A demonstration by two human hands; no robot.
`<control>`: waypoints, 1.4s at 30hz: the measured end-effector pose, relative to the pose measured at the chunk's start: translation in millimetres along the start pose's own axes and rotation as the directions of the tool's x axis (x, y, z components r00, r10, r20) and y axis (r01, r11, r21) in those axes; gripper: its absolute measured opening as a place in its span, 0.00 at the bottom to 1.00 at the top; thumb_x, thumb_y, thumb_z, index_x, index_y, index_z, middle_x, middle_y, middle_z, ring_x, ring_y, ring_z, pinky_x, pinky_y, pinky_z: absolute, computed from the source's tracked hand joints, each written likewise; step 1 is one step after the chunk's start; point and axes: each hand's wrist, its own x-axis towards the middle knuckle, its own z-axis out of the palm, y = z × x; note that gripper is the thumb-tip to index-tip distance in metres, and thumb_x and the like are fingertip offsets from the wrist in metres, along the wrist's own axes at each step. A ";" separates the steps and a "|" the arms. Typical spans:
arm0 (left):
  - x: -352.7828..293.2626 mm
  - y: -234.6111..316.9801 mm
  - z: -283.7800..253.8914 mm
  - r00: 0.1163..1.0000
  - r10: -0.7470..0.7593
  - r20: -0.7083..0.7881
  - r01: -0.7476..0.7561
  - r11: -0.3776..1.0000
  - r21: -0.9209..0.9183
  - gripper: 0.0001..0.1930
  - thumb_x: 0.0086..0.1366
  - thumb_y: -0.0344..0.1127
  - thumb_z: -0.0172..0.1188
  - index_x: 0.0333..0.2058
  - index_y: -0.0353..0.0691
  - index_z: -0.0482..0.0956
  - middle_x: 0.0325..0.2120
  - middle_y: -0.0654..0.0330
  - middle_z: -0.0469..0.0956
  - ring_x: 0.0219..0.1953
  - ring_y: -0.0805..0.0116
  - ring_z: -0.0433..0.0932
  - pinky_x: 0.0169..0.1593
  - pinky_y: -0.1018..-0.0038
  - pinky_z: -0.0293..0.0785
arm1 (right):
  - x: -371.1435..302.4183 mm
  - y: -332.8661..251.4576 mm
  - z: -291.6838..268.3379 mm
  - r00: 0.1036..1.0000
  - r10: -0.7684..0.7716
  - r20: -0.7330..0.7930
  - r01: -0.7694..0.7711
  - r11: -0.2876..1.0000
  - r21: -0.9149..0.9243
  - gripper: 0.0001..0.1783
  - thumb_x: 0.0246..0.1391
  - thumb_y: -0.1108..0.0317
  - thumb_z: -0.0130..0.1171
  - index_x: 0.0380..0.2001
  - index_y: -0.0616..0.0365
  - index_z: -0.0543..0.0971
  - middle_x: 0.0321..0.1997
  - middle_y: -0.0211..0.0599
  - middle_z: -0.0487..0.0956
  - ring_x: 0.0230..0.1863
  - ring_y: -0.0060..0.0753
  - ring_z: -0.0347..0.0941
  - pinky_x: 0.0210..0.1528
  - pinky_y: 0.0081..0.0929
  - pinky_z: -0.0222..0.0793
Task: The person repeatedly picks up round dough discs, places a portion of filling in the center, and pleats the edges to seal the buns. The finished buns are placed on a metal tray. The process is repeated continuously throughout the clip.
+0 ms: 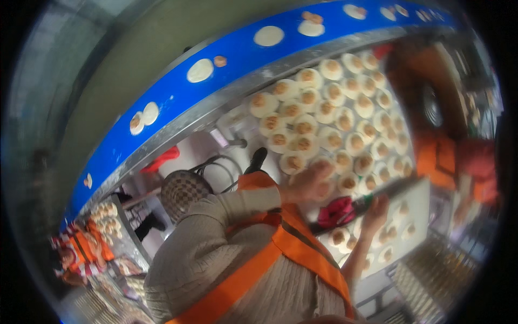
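While the left hand (315, 181) hovers at the near side of a broad spread of dough rounds (344, 119), its fingers are blurred, so I cannot tell how far they are parted or whether they hold anything. The right hand (375, 213) is raised over the nearer part of the table (422, 197), close to a dark strip (396, 189); its fingers look loosely bent, but their spread and any grip are too blurred to tell.

The dough rounds lie close together, many touching, each with a mound of brownish filling near its middle. A smaller group sits on the near side of the strip, around the right forearm. Between the two hands lies a bright pink bundle (337, 211).

Beyond the table, a blue belt (237, 51) curves across the view, carrying pale dough pieces, some with lumps of filling on or beside them. A round stool (186, 195) with a checked seat stands left of the person's sleeve (245, 208). At the lower left, a co-worker (89, 251) wears an orange vest; metal trays (437, 275) fill the lower right.
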 end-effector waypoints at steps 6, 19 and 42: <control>9.5 -122.2 -209.4 0.663 -0.368 -0.652 0.534 0.843 0.068 0.21 0.59 0.38 0.67 0.48 0.36 0.76 0.39 0.52 0.78 0.33 0.63 0.78 0.39 0.69 0.75 | 106.7 -126.9 163.0 0.873 -0.235 0.428 0.222 0.972 0.081 0.15 0.58 0.68 0.62 0.47 0.64 0.78 0.43 0.49 0.82 0.43 0.44 0.80 0.47 0.34 0.74; -69.9 -227.0 -396.6 0.581 -0.320 -0.749 0.678 0.699 0.227 0.14 0.57 0.33 0.67 0.41 0.37 0.78 0.35 0.52 0.79 0.35 0.57 0.80 0.39 0.65 0.76 | 231.1 -320.3 457.2 0.735 -0.501 0.457 0.591 0.804 -0.070 0.22 0.52 0.59 0.64 0.49 0.55 0.77 0.41 0.48 0.83 0.41 0.53 0.80 0.45 0.43 0.76; -355.5 -211.2 -561.4 0.169 -0.581 -0.796 0.900 0.420 -0.116 0.28 0.54 0.46 0.73 0.43 0.28 0.75 0.38 0.50 0.81 0.38 0.63 0.80 0.42 0.68 0.76 | -44.4 -417.7 424.3 0.484 -0.390 0.783 0.513 0.852 0.108 0.28 0.45 0.58 0.65 0.50 0.59 0.77 0.49 0.50 0.77 0.57 0.50 0.69 0.56 0.45 0.67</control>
